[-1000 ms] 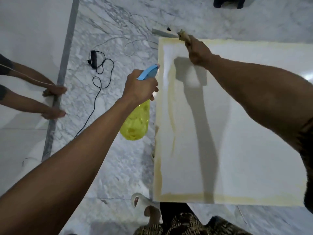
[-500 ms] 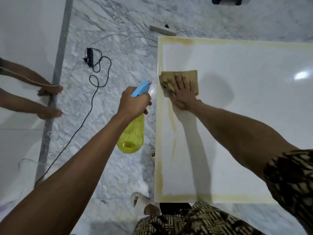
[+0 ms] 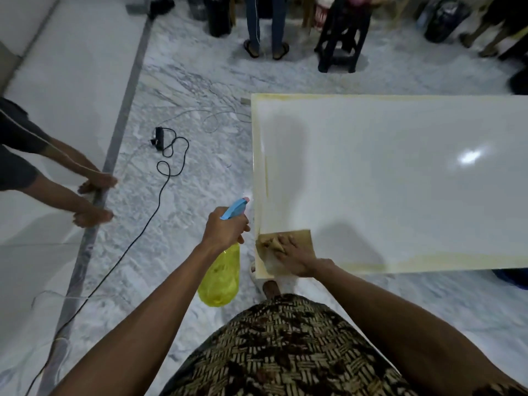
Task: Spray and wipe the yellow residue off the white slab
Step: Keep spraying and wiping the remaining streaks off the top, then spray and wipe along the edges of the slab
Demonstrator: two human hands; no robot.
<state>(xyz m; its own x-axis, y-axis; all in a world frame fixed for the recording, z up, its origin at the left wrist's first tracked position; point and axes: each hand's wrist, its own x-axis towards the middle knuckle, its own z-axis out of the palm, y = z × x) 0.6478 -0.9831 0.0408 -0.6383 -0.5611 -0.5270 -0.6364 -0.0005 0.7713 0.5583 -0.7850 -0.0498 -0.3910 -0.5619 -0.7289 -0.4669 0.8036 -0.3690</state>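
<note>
Head view | our left hand [image 3: 225,228] grips the yellow spray bottle [image 3: 220,277] beside the white slab [image 3: 385,172] | our right hand [image 3: 295,257], fingers flat, presses a tan cloth [image 3: 300,237] on its near-left corner | yellow residue [image 3: 428,260] lines the edges

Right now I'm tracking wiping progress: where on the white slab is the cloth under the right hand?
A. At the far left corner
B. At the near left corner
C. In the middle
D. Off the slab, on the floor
B: the right hand presses the tan cloth flat at the white slab's near left corner.
</note>
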